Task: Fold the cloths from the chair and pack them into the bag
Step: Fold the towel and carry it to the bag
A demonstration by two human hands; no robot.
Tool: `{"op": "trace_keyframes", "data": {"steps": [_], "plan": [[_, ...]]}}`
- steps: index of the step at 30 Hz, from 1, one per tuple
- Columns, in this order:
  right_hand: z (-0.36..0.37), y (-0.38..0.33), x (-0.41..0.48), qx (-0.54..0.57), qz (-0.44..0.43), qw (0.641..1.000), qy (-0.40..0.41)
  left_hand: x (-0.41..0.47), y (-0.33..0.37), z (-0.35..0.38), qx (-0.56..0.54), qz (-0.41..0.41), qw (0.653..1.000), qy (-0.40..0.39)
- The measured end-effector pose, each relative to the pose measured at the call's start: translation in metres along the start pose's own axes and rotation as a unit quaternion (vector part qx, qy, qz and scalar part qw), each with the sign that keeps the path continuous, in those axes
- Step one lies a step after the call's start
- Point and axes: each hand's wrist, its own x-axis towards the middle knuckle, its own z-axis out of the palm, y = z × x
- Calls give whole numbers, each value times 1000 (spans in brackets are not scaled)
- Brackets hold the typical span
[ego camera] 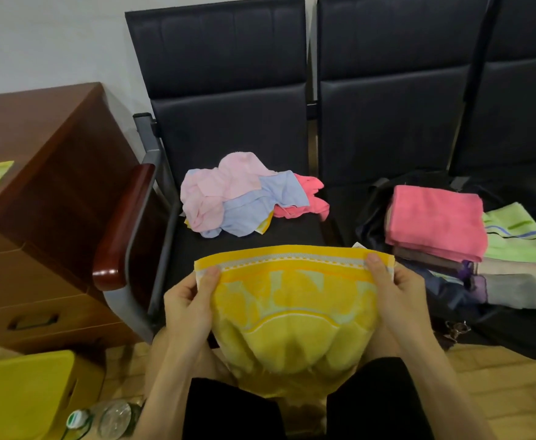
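A yellow towel (292, 300) with a white patterned border hangs in front of me over my lap. My left hand (190, 303) pinches its top edge near the left corner, and my right hand (397, 293) pinches the top edge near the right corner. On the left seat of the black chair row (228, 131) lies a loose pile of cloths (244, 198), pink, light blue and coral. On the seat to the right an open black bag (371, 217) holds folded cloths, with a pink folded towel (435, 220) on top and a light green one (517, 233) beside it.
A brown wooden cabinet (38, 173) with drawers stands at the left, against the chair's red-brown armrest (120, 230). A yellow box (22, 395) and a plastic bottle (108, 417) lie on the floor at the lower left. My knees in dark shorts (292, 411) fill the bottom middle.
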Motion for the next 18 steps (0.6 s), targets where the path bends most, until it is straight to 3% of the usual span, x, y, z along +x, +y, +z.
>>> {"op": "trace_keyframes", "data": {"steps": [9,18], "plan": [[34,-11,-28,-1,-29,998,-61,-25,12,35,42,89,992,-78],[56,-13,-46,-51,-92,988,-115,-45,14,61,45,105,979,-168]]}}
